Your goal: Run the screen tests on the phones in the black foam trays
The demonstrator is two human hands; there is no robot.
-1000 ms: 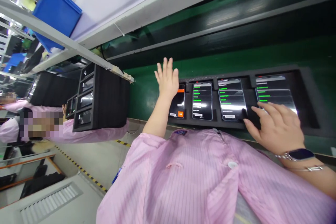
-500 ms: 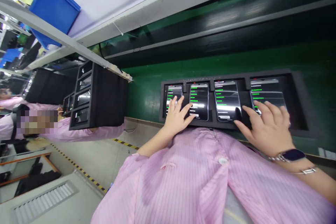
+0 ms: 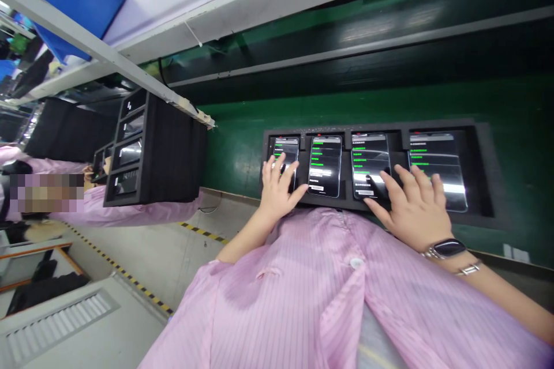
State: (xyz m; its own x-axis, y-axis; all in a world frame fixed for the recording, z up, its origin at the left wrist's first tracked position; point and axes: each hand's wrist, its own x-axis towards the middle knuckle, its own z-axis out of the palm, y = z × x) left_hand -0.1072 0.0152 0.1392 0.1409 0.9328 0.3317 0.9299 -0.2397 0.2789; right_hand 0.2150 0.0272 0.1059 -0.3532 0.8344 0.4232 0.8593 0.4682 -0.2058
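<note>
One green worktop (image 3: 346,104), one black foam tray (image 3: 482,184) on it, four smartphones (image 3: 324,166) in its slots. Where could we slip?

Our two hands, both spread, pinching nothing. Our left hand (image 3: 277,187) covers the leftmost phone; our right hand (image 3: 411,204) reaches across the two rightmost. A stray fingertip could mis-tap a lit screen.

And our one wristwatch (image 3: 445,249)?

Dragged low, it could scratch glass.

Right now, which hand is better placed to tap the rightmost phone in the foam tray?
Probably your right hand: its fingertips lie over the rightmost phone, while your left hand sits over the leftmost phone, across the foam tray.
</note>
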